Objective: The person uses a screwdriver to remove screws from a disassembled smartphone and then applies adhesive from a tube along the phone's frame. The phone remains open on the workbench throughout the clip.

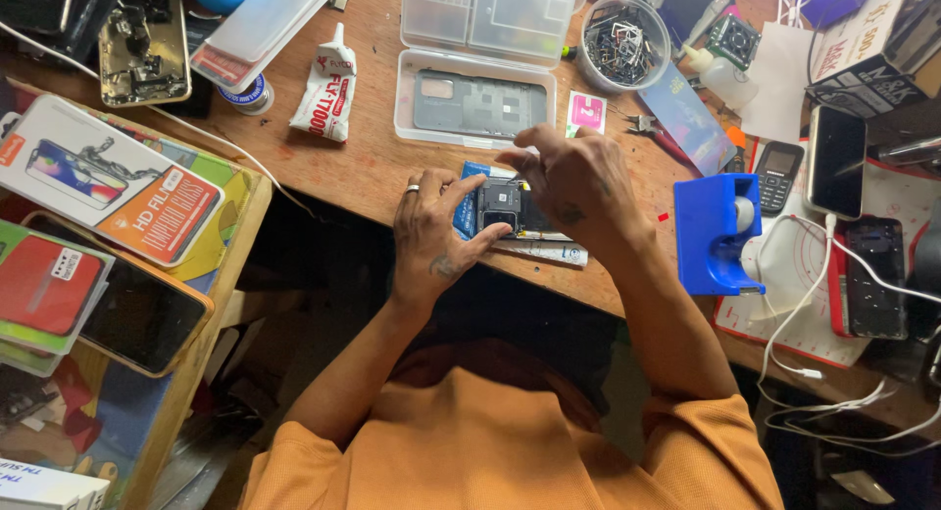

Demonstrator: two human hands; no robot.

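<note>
An opened smartphone (508, 208) with its back cover off lies on a blue pad at the near edge of the wooden table (363, 162). My left hand (434, 234), a ring on one finger, steadies the phone's left end with thumb and fingers. My right hand (578, 182) hovers over the phone's right part, fingers curled and pinched together above it; whether they hold something small I cannot tell. The phone's right half is hidden under this hand.
A clear plastic box (476, 103) holds a grey phone back cover behind the phone. A glue tube (326, 89), a round bowl of small metal parts (623, 42), a blue tape dispenser (716, 231), other phones (836, 160), white cables (814, 304) and boxed screen protectors (108, 177) lie around.
</note>
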